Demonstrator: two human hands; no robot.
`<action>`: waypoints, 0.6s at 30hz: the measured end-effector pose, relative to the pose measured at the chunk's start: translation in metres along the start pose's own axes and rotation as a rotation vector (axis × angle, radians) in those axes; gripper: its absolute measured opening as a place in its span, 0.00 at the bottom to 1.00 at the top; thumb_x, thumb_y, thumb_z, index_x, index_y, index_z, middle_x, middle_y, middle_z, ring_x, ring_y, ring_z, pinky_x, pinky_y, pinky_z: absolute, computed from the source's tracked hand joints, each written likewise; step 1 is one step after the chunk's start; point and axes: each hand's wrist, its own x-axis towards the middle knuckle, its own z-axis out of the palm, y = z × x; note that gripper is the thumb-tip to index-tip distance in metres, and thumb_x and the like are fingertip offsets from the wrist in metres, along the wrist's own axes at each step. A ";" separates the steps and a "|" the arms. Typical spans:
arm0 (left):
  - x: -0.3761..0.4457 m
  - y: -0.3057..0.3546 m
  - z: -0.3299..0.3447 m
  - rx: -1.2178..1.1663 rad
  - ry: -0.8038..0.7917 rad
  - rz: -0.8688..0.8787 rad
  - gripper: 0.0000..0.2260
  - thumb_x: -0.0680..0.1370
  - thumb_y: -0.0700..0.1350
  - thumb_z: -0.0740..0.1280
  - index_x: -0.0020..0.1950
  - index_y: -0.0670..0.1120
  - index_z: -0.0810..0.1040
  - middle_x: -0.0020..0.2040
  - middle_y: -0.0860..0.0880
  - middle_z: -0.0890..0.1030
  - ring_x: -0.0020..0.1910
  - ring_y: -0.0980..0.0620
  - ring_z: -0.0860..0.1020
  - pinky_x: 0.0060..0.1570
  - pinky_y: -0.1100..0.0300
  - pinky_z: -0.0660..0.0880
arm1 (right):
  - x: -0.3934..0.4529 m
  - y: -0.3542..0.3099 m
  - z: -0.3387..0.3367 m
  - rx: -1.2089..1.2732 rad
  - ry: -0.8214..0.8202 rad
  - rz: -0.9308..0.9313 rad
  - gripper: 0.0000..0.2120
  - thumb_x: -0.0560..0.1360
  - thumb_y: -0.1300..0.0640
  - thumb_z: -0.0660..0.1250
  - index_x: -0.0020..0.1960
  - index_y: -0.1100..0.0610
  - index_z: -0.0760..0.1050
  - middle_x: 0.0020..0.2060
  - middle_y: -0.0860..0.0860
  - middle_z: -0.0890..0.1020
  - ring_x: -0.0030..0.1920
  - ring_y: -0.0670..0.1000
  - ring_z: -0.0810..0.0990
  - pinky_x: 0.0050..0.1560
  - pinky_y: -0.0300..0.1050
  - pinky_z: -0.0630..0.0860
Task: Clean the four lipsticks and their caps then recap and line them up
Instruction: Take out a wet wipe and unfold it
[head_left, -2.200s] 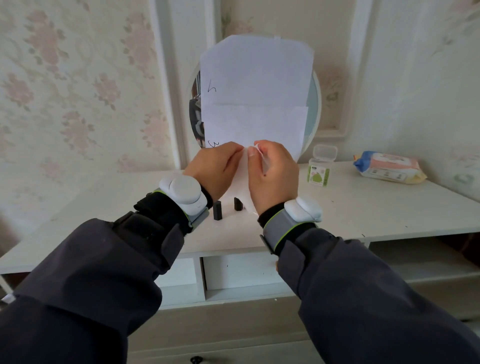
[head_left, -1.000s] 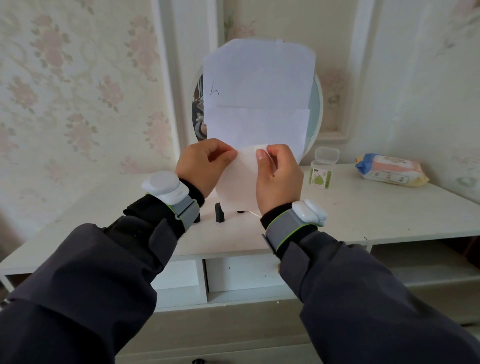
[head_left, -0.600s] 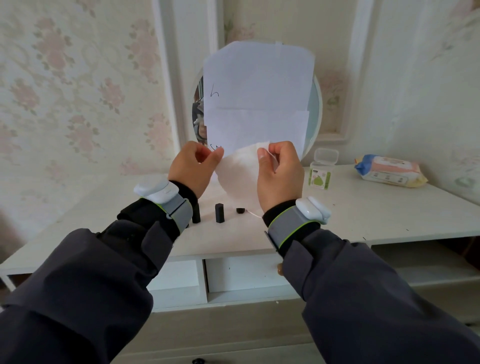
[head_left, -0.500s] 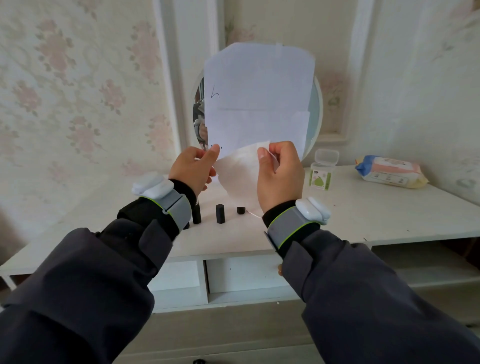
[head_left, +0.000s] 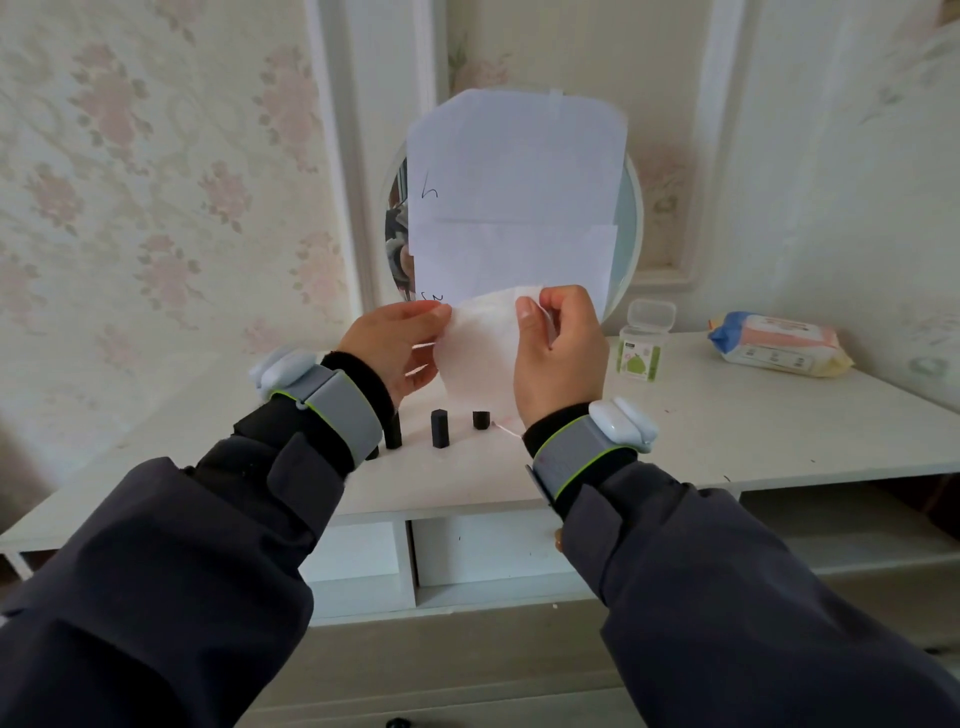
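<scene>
Lipsticks (head_left: 439, 428) small, black, upright on table (head_left: 727, 415), both hands' grip pinching white wipe (head_left: 480, 353).

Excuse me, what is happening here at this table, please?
A person holds a white wipe up in front of a paper-covered mirror. The right hand pinches its upper right edge, and the left hand takes its left edge between the fingertips. Below, small black lipstick pieces stand on the white table, untouched. A wet-wipe pack and a small open box sit further right.
</scene>
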 end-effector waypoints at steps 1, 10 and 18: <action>0.000 0.001 0.000 -0.046 -0.006 0.006 0.13 0.75 0.45 0.72 0.59 0.47 0.79 0.45 0.51 0.82 0.40 0.52 0.79 0.43 0.59 0.75 | 0.000 0.000 0.001 0.002 -0.006 -0.002 0.02 0.79 0.58 0.66 0.49 0.56 0.74 0.38 0.40 0.75 0.42 0.41 0.74 0.42 0.22 0.67; -0.002 0.004 0.003 -0.179 0.052 0.262 0.03 0.77 0.39 0.69 0.48 0.46 0.81 0.43 0.47 0.80 0.41 0.50 0.78 0.45 0.56 0.78 | -0.003 -0.002 0.002 0.046 0.010 0.057 0.05 0.78 0.58 0.67 0.47 0.53 0.71 0.35 0.38 0.74 0.38 0.29 0.74 0.40 0.22 0.66; 0.002 0.007 -0.008 0.511 0.083 0.428 0.03 0.75 0.46 0.72 0.45 0.55 0.81 0.41 0.50 0.81 0.41 0.53 0.78 0.53 0.51 0.79 | 0.001 0.001 0.001 0.027 0.018 0.100 0.04 0.79 0.56 0.65 0.50 0.56 0.73 0.36 0.40 0.74 0.37 0.31 0.73 0.39 0.23 0.67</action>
